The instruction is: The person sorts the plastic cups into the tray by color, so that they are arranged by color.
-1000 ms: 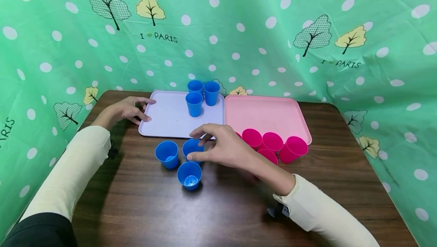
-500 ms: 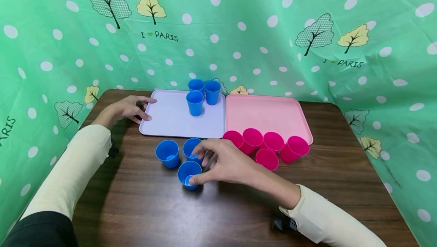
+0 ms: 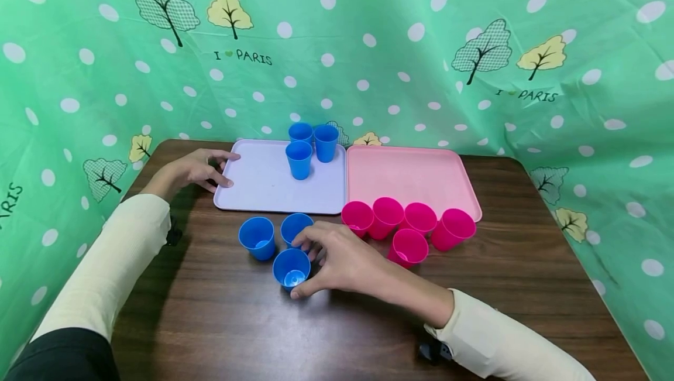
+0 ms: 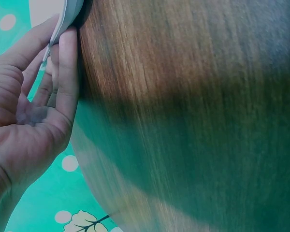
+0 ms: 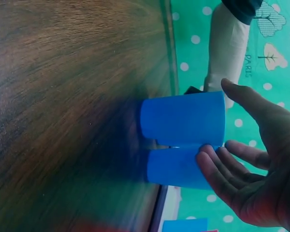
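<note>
1. A person's right hand [image 3: 344,258] spreads loosely beside the nearest blue cup [image 3: 288,268], thumb and fingers parted around its side without a closed grip; whether they touch it is hard to tell.
2. That cup stands upright on the wooden table [image 3: 226,322], near two more blue cups [image 3: 257,237].
3. The left hand [image 3: 196,168] grasps the left edge of a pale lavender tray [image 3: 258,176], where three other blue cups [image 3: 299,161] stand.
4. Five bright pink cups [image 3: 387,218] cluster along the near side of a pink tray [image 3: 405,173].
</note>
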Demonstrator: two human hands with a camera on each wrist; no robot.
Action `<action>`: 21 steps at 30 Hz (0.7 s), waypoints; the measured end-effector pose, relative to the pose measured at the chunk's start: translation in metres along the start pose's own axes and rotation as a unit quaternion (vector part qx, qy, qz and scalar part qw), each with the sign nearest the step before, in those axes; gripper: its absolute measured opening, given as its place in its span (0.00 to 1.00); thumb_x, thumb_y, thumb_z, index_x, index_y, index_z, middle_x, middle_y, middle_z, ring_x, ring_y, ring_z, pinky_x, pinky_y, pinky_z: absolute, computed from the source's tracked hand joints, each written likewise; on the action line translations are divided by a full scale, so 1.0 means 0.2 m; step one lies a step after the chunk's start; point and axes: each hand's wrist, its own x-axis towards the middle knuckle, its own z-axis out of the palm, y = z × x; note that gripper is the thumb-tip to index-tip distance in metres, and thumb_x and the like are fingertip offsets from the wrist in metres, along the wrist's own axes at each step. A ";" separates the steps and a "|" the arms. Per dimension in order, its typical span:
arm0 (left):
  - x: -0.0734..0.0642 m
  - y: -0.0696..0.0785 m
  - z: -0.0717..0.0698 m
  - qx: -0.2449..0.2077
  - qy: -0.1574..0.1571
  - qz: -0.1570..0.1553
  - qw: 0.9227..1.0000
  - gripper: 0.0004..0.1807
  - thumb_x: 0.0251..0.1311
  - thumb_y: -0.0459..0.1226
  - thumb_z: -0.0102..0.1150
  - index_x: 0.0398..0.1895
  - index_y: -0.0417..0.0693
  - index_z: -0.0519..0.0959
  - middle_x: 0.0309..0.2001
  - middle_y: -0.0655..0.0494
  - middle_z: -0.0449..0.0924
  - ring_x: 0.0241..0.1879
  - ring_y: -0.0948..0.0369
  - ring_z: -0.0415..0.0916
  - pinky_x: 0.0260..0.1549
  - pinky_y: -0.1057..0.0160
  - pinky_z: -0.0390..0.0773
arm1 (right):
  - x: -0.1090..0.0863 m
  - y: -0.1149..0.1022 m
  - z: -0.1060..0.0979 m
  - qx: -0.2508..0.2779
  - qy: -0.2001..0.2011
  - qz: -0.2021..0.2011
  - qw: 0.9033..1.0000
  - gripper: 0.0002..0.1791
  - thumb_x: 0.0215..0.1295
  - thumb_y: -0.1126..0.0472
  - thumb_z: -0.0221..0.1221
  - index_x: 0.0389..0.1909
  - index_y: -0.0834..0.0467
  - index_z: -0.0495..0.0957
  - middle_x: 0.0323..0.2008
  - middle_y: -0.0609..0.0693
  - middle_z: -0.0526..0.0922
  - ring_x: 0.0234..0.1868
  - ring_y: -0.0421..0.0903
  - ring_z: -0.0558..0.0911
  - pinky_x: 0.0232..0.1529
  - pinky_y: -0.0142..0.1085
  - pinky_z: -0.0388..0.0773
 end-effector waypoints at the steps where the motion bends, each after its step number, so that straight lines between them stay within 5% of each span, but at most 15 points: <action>1: 0.00 0.00 0.00 0.001 0.001 0.000 1.000 0.49 0.69 0.29 0.78 0.90 0.47 0.64 0.64 0.38 0.64 0.48 0.53 0.81 0.44 0.55 0.96 | 0.00 0.00 0.00 -0.003 0.001 0.000 1.000 0.39 0.51 0.48 0.89 0.63 0.55 0.87 0.51 0.49 0.89 0.48 0.41 0.88 0.45 0.27 0.89; 21: 0.00 0.00 0.00 -0.012 -0.005 -0.005 1.000 0.50 0.69 0.29 0.77 0.90 0.47 0.63 0.63 0.40 0.63 0.49 0.53 0.81 0.45 0.55 0.95 | -0.02 -0.02 0.02 -0.002 -0.019 0.037 0.999 0.38 0.56 0.53 0.87 0.68 0.55 0.86 0.52 0.49 0.86 0.51 0.43 0.86 0.46 0.29 0.92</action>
